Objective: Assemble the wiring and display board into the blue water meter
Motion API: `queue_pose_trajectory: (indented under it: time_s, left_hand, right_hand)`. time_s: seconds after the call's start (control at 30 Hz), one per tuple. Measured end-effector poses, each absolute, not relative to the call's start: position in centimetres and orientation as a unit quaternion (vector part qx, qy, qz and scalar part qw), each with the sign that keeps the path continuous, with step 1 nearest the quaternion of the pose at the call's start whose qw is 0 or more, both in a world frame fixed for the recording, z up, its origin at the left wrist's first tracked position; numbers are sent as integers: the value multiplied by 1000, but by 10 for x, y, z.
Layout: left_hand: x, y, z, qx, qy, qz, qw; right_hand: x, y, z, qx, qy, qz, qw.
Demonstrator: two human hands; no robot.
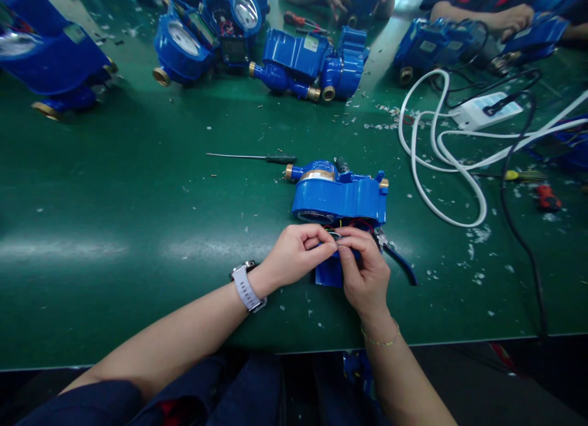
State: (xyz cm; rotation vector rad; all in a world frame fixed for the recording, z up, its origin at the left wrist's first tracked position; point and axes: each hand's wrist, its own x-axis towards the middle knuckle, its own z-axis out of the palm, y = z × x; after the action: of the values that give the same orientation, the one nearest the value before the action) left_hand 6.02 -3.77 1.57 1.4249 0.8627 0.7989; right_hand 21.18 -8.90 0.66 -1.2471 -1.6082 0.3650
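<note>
At the near edge of the smooth green tabletop (114, 181), the left hand (303, 254), wearing a pale grey strapped wristwatch (247, 285), and the right hand (367, 273) meet, each pinching thin wires (335, 234) between thumb and fingertips; which strand each has is hidden. Under them lies a flat blue flap (328, 274). Just beyond, the glossy blue water meter with brass ends (340, 196) lies on the table, its housing facing the person, red and yellow wires showing at its near edge. Blue-handled metal pliers (402, 263) lie right beside it. A long thin screwdriver with a dark handle (280, 159) lies behind its left end. To the right, a looped white cable (480, 199) runs to a white power strip (493, 110) with a black plug in it. Farther back, an opened blue meter housing (234, 27) contains red wires and a dark rectangular module; co-workers' hands (517, 18) are beyond.
</note>
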Motion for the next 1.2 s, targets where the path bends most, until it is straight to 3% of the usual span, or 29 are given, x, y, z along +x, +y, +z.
queue_pose_trajectory:
  time_s: [0.4,1.2]
  left_hand:
    - [62,-33,21,504,360,315,719]
    - [64,-34,18,521,373,325,696]
  right_hand:
    - [212,-88,8,-525,-649,186,518]
    - [212,-88,8,-539,-661,143,502]
